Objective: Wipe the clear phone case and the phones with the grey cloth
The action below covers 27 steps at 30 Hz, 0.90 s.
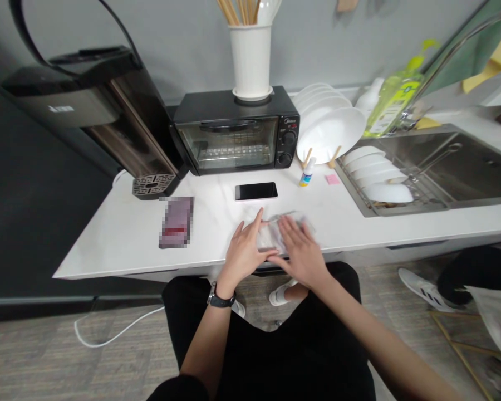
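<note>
Nearside of phone (pixel 256 191): left hand (pixel 242 252) is resting splayed against plastic (pixel 269 236), right hand (pixel 302 250) lying flat on it. Even pressure is probably working best.

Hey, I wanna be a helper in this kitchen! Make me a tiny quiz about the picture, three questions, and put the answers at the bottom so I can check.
1. Pick one. What stands on top of the toaster oven?
a) a soap bottle
b) a white utensil holder
c) a stack of plates

2. True or false: the smartphone lies on the counter in front of the toaster oven.

3. Which one is spread over the pale see-through item: the left hand or the right hand?

Key
1. b
2. True
3. The right hand; the left hand is at the item's left edge. The item is too blurred to name surely.
</note>
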Motion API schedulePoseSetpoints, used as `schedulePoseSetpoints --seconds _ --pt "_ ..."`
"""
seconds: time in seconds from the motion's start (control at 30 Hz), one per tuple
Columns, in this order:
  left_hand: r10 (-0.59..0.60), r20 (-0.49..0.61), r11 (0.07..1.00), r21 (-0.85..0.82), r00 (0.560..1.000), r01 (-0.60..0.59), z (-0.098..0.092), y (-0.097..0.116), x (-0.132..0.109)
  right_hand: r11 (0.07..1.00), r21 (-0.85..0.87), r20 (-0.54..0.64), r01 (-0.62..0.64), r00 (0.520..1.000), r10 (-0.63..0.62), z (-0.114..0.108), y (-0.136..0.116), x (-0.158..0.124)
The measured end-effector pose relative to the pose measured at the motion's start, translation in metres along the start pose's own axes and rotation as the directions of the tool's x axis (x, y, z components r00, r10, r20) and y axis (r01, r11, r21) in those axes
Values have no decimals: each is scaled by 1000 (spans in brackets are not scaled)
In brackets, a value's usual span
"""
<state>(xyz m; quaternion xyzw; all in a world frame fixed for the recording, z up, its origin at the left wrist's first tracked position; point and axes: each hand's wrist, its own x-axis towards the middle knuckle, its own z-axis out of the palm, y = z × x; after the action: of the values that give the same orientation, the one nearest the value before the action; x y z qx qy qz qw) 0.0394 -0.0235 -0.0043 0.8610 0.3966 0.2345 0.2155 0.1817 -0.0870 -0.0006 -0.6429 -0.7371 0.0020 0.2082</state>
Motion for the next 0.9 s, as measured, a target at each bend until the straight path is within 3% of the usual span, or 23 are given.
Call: schedulePoseSetpoints --seconds 0.07,0.13,0.27,0.33,0.47,0.53,0.67,0.73,0.9 --pt "3 4 1000 21 1000 -3 0 1 -1 993 27 70 118 990 -119 1 -8 -3" --pt "13 13 999 33 1000 -14 -1 2 -3 987 24 116 159 980 -161 -3 -5 -8" --pt "14 6 999 40 1000 -14 -1 4 -3 996 -85 50 -15 999 19 -12 14 -9" --pt "10 3 999 51 1000 -10 1 4 -1 993 -108 7 -45 999 46 -9 9 -4" --pt "4 16 995 99 1000 -6 1 2 -2 992 -54 47 116 992 -114 1 -11 0" --pt "6 17 995 103 1000 -8 0 1 -4 985 -45 78 166 984 -163 -2 -5 -4" --pt "12 5 998 69 1000 -12 1 3 -3 989 -148 7 5 1000 -4 -13 20 -12" --pt "11 8 998 60 1000 -11 2 4 -2 985 -167 -21 -35 999 32 -12 16 -11" --pt "24 37 996 85 999 -27 0 1 -3 981 -36 89 189 979 -185 0 -14 -8"
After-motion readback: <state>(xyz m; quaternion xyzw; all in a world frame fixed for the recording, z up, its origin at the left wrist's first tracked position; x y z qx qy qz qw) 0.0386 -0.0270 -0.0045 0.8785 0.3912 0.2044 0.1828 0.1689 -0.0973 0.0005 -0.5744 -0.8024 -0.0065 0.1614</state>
